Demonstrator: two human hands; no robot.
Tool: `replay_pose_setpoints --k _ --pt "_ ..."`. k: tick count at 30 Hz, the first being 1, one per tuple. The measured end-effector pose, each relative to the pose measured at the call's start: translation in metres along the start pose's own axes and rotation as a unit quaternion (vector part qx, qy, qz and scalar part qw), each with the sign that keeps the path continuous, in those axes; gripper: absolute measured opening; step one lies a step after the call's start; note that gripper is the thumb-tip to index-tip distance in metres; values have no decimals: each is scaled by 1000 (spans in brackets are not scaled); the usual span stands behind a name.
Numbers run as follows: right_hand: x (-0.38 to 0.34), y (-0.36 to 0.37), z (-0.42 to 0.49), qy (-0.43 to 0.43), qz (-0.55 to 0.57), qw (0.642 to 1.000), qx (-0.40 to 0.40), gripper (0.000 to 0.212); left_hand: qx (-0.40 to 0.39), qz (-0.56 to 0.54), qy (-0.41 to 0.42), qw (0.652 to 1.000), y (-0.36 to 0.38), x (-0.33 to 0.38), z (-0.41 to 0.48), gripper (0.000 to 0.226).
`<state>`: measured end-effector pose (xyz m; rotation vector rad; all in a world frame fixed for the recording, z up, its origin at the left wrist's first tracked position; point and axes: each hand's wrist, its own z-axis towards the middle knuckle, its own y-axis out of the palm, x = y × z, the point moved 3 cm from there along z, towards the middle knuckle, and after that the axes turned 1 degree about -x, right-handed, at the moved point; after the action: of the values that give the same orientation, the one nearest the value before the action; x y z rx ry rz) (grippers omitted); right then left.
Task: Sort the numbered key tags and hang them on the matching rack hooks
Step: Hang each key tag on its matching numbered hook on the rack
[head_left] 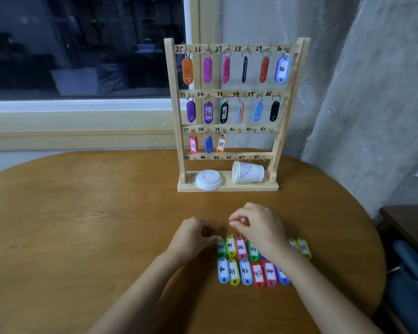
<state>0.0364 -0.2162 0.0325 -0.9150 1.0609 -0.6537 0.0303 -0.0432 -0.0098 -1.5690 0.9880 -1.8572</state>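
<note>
A wooden key rack [228, 91] stands at the back of the table, its hooks numbered 25 to 48. Tags hang on hooks 25 to 39; hooks 40 to 48 are bare. Two rows of coloured numbered tags [245, 271] lie flat on the table in front of me, reading 40, 41, 42, 43, 44 and on. My left hand [193, 237] hovers at the left end of the upper row, fingers curled by the green tag 40 [220, 248]. My right hand [258, 225] is above the upper row with thumb and fingers pinched together; it hides some tags. Whether either holds a ring is unclear.
A white cup lid [208, 180] and a tipped paper cup [247, 172] lie on the rack's base. The round wooden table [94, 225] meets a window ledge at the back and a concrete wall on the right. A dark bench [408, 261] stands beyond the right edge.
</note>
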Motion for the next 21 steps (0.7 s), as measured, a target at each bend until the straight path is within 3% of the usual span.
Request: replay_pose_setpoints --k 12,17,21 --pt "-5 13 -35 -20 26 997 -74 13 79 -22 -37 996 10 4 -5 7" --pt "-17 22 -39 -47 -37 991 -120 25 93 -13 -28 995 7 2 -5 8" --pt "-23 25 -38 -57 -51 992 -100 17 92 -14 -30 995 5 0 -7 7"
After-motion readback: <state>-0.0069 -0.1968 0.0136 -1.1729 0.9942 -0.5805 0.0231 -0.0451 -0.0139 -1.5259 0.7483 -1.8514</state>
